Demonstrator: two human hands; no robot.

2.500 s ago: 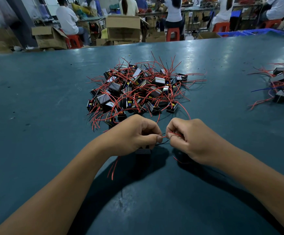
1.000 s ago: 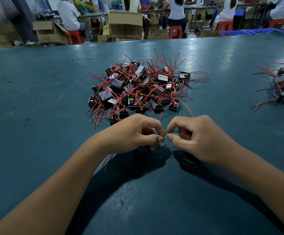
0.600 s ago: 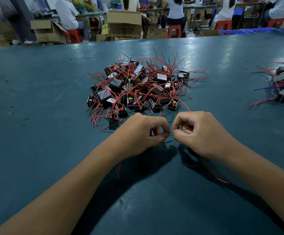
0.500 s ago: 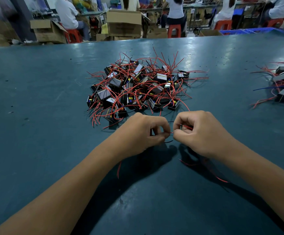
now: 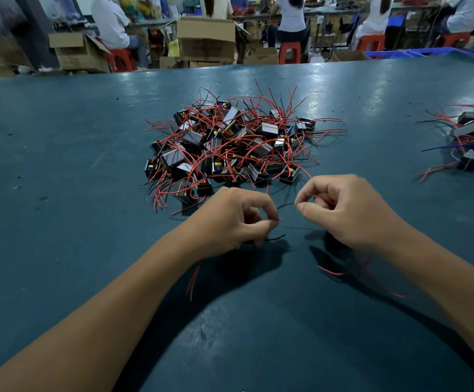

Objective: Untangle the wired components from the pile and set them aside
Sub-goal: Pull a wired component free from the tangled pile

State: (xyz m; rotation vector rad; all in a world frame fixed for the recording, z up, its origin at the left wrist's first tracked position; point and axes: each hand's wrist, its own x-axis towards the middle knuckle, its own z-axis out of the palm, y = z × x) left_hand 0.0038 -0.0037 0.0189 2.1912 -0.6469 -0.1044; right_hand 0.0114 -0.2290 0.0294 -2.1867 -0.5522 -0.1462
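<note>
While two hands work, left hand [image 5: 230, 222] fingers pinching red wire [image 5: 277, 220], right hand [image 5: 348, 210] pinching another, two piles

Pile [image 5: 230, 145]: black components, red wires. Table [image 5: 60, 165] dark teal. Stools [image 5: 289, 52] red.

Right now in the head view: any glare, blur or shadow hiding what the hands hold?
Head view: glare streaks the far table; wide-angle bend curves its far edge. Dark shadows under the left hand and right hand swallow whatever hangs below them. Red wire under the right wrist is motion-blurred. Pile sharp; background workers soft.
</note>
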